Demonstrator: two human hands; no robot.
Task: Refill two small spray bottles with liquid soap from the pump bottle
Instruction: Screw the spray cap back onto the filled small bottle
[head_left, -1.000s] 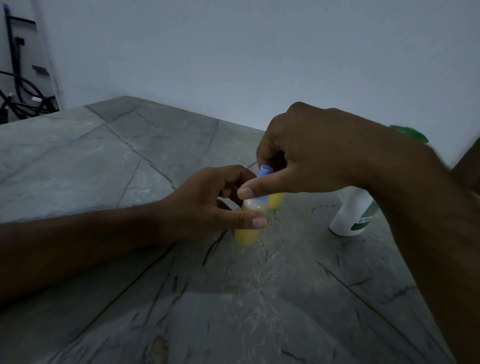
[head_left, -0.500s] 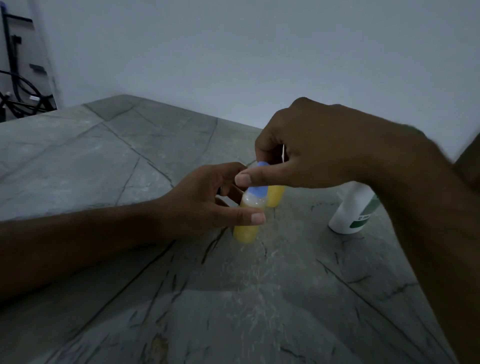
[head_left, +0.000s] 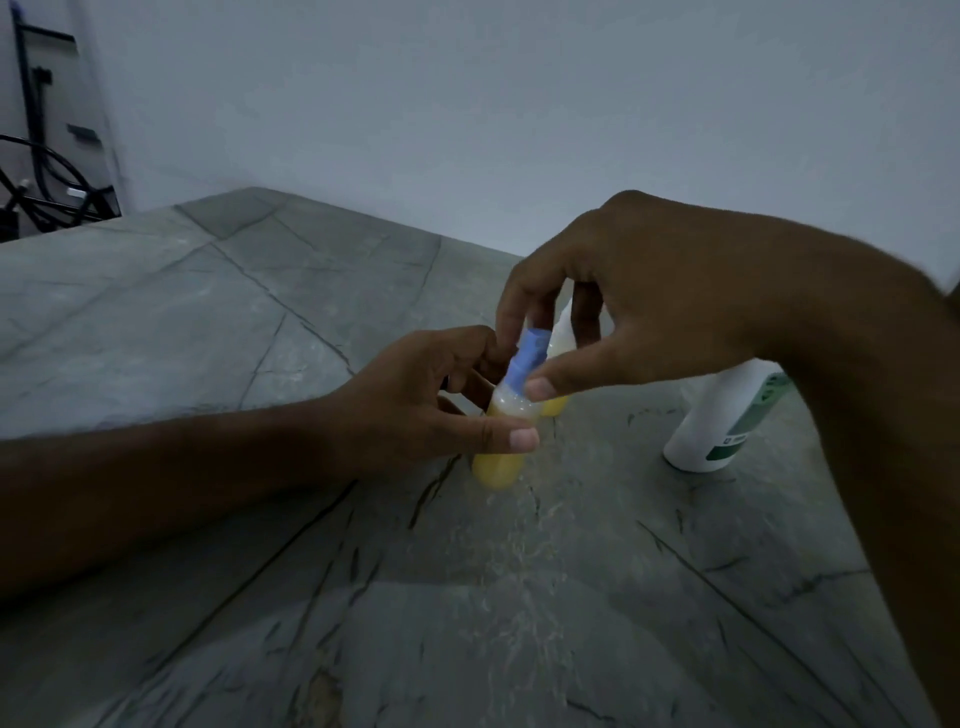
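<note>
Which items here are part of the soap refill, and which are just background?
In use: left hand holding near spray bottle; right hand pinching its blue cap; second spray bottle; pump bottle.
Background: stone table, cables.

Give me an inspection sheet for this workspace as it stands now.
Surface: grey stone table, dark veins.
Job's things: near bottle, blue cap, yellow liquid inside; second bottle behind it; white pump bottle standing to the right, top hidden.
Clutter: nothing seen.
Hands: left hand holds the near bottle; right hand pinches the blue cap.
Cables: black cables far left.
Surroundings: plain wall.
</note>
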